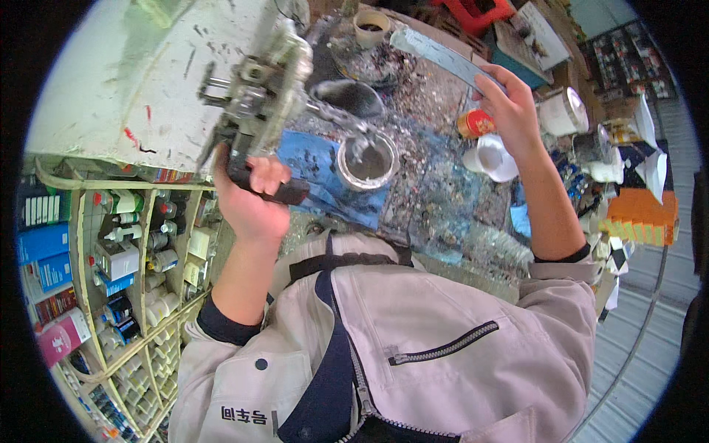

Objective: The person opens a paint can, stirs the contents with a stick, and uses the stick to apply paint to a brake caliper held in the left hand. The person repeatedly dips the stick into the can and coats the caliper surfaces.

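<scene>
My left hand [255,196] is closed around the black handle of a paint-smeared, drill-like mixer [255,96], raised at the left of the bench. The mixer's coated shaft [332,118] slants down to the right, its end over the mouth of a pale tub [342,164] of grey material. Whether the shaft's tip touches the material, I cannot tell. At the upper right my right hand [509,103] pinches one end of a long flat grey strip, like a spatula [439,55]. Its far end points up and left, toward a small cup [371,28] with dark contents.
Paint spatters cover the bench [443,192]. A blue sheet [299,159] lies under the tub, and a dark bowl [347,98] sits behind it. At right stand a red-and-gold can [475,123], a white cup [495,157] and a white bucket [563,111]. Stocked shelves [140,186] are at left.
</scene>
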`<state>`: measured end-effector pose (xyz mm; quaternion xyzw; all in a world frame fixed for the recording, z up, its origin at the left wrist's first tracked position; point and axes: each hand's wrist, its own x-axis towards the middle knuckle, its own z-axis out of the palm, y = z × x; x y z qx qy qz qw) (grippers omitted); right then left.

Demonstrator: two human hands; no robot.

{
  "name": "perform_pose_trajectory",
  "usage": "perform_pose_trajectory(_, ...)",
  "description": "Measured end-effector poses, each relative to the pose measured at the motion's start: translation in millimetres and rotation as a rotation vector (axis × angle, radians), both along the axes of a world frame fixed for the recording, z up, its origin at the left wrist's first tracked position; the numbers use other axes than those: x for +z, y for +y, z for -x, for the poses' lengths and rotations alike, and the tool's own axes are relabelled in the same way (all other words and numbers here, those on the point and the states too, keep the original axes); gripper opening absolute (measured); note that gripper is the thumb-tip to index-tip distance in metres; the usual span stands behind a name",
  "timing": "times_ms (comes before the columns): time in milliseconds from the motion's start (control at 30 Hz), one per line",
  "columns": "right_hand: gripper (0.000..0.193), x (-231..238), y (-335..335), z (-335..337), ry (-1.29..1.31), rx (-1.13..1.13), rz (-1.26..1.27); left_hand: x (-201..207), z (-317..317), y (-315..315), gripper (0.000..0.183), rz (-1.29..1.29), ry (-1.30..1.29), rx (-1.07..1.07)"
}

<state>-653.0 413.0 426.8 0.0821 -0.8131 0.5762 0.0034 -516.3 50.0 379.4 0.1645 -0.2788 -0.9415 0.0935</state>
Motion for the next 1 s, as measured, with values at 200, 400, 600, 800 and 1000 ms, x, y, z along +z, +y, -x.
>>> perform_pose_trajectory(200, 0.023, -3, 10, -61, -0.007, 0.055, -0.185, -7, 9, -7, 0.048, 0.085, 0.021, -0.087)
perform_pose_trajectory(400, 0.021, -13, 0, -90, 0.063, 0.058, -0.327, -18, 7, -11, 0.048, 0.038, 0.039, -0.128)
perform_pose_trajectory(600, 0.015, 1, -11, -88, 0.244, 0.139, -0.423, -29, 2, -9, 0.049, 0.044, 0.002, -0.142)
perform_pose_trajectory(800, 0.019, 24, -27, -82, 0.307, 0.322, -0.517, -33, -9, -15, 0.052, 0.008, 0.016, -0.143)
perform_pose_trajectory(1000, 0.027, 44, -62, -71, 0.532, 0.612, -0.744, -37, -14, -23, 0.052, -0.103, 0.051, -0.104)
